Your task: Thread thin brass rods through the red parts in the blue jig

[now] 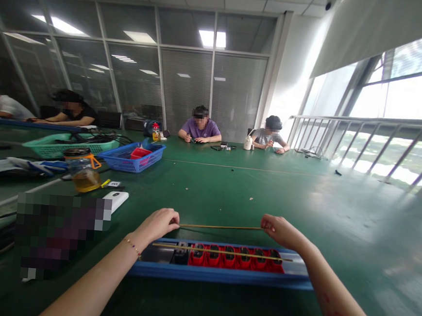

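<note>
A thin tan stick stretches level between my two hands, just beyond a long blue tray. My left hand pinches its left end. At the other end, the curled fingers of my right hand grip it. Below my hands lies the blue tray, with a row of several red holders carrying dark round pieces. A black block sits left of that row. Another thin stick rests lengthwise across the holders.
To the left stand a jar of yellow liquid, a blue basket with a red box inside, and a green basket. A white power bank lies nearer. Several people sit along the far side of the green table.
</note>
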`<control>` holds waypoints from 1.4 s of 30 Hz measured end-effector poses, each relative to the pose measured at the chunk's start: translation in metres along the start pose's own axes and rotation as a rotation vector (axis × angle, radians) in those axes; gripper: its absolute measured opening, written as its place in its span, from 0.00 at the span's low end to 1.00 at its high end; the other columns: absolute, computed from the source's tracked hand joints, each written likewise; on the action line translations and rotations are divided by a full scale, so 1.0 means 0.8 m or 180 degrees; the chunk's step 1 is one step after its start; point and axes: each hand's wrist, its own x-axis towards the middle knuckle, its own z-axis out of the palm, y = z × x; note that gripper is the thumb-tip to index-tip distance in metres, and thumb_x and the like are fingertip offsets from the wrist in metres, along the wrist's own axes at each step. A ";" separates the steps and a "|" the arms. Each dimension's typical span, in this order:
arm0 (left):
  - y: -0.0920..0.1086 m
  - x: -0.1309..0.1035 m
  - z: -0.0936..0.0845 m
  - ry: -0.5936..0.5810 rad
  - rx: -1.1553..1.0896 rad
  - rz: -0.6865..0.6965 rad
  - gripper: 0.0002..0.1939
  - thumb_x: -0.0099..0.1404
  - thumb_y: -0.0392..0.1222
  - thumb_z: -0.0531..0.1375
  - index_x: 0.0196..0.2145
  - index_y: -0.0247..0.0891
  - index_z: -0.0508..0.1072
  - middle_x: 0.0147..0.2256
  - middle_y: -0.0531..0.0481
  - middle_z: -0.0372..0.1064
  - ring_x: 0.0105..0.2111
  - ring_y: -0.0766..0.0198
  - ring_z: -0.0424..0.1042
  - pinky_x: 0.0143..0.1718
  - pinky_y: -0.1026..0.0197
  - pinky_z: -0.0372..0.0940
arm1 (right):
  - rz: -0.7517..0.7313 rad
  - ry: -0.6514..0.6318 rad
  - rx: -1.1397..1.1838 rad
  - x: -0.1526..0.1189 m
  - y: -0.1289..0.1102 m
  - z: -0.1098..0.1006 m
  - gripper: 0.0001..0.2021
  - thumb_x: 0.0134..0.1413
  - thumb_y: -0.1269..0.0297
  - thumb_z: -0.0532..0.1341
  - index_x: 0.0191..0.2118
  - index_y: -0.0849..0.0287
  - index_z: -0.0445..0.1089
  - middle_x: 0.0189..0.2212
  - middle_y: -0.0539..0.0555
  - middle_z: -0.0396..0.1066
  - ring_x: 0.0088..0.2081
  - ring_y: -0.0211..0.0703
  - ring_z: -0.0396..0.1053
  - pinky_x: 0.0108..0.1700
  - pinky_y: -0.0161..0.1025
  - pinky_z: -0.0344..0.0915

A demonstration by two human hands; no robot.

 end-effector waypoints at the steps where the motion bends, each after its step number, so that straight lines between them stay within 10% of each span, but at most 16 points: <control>1: -0.001 0.000 0.001 -0.0003 -0.0015 0.0004 0.06 0.56 0.44 0.56 0.27 0.42 0.71 0.30 0.53 0.68 0.33 0.65 0.66 0.32 0.65 0.56 | 0.0033 0.0034 -0.0015 0.003 -0.002 0.006 0.10 0.46 0.74 0.51 0.33 0.58 0.67 0.28 0.52 0.71 0.30 0.38 0.67 0.31 0.31 0.58; 11: -0.003 -0.001 0.002 -0.0042 -0.0148 -0.0021 0.05 0.56 0.43 0.56 0.27 0.41 0.71 0.31 0.53 0.68 0.31 0.66 0.67 0.31 0.66 0.56 | 0.0151 0.0007 0.0012 0.005 -0.002 0.003 0.12 0.47 0.73 0.51 0.35 0.59 0.69 0.31 0.53 0.72 0.32 0.40 0.67 0.33 0.32 0.60; 19: -0.004 0.001 0.005 -0.0011 -0.0119 -0.0037 0.06 0.56 0.44 0.56 0.27 0.42 0.71 0.30 0.53 0.69 0.31 0.66 0.66 0.31 0.66 0.56 | -0.0136 -0.1043 0.0493 -0.041 -0.033 -0.066 0.16 0.47 0.50 0.56 0.32 0.58 0.69 0.29 0.53 0.72 0.31 0.42 0.68 0.30 0.33 0.61; 27: -0.003 0.001 0.004 -0.0025 -0.0096 -0.0070 0.07 0.56 0.44 0.55 0.27 0.43 0.71 0.30 0.53 0.69 0.31 0.65 0.67 0.30 0.66 0.56 | 0.0172 -0.1646 0.0622 -0.047 -0.040 -0.063 0.20 0.45 0.46 0.56 0.36 0.59 0.64 0.25 0.51 0.71 0.22 0.38 0.67 0.24 0.32 0.58; 36: -0.001 0.001 0.001 -0.0048 -0.0079 -0.0031 0.06 0.56 0.43 0.56 0.28 0.42 0.71 0.30 0.52 0.69 0.31 0.66 0.66 0.32 0.66 0.56 | -0.0562 -0.0897 0.0955 -0.055 -0.060 -0.099 0.22 0.53 0.47 0.48 0.34 0.61 0.70 0.30 0.53 0.69 0.32 0.41 0.65 0.34 0.34 0.60; 42: 0.000 0.000 0.000 -0.0101 -0.0094 -0.0077 0.06 0.56 0.42 0.56 0.28 0.41 0.71 0.31 0.51 0.69 0.31 0.66 0.67 0.32 0.66 0.57 | -0.0140 -0.0219 0.1064 -0.075 -0.029 -0.125 0.23 0.52 0.45 0.49 0.33 0.59 0.70 0.31 0.54 0.69 0.35 0.44 0.64 0.39 0.36 0.60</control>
